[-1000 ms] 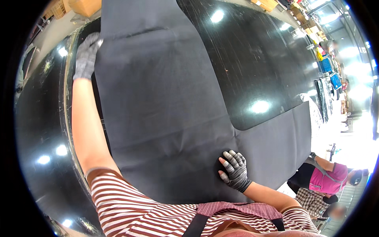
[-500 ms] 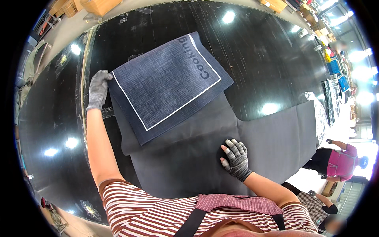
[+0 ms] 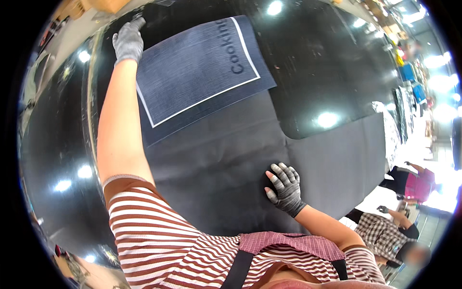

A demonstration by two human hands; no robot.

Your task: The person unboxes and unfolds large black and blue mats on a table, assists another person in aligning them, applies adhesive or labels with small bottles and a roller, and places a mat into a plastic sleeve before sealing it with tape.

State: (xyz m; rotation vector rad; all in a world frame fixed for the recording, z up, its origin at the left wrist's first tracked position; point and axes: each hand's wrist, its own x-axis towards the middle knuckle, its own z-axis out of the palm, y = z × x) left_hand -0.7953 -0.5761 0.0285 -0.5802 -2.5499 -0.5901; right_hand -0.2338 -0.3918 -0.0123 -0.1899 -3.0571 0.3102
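Note:
A dark blue mat (image 3: 192, 77) with a white border line and dark lettering lies at the far end of a large plain dark grey sheet (image 3: 211, 178). My left hand (image 3: 129, 41), in a grey glove, reaches past the mat's far left corner. Its fingers are stretched out, with nothing visible in them. My right hand (image 3: 286, 188), in a grey striped glove with some bare fingertips, lies flat on the sheet with fingers spread.
A glossy black table (image 3: 308, 72) lies under the sheet and reflects the lamps. Cardboard boxes (image 3: 108, 5) stand beyond its far left edge. Two co-workers, one in a pink top (image 3: 417, 185) and one in a checked top (image 3: 378, 229), are at the right.
My left hand has moved away from me, beyond the mat's corner. The mat has shifted farther away and shows more of the sheet. My right hand stays nearly in place.

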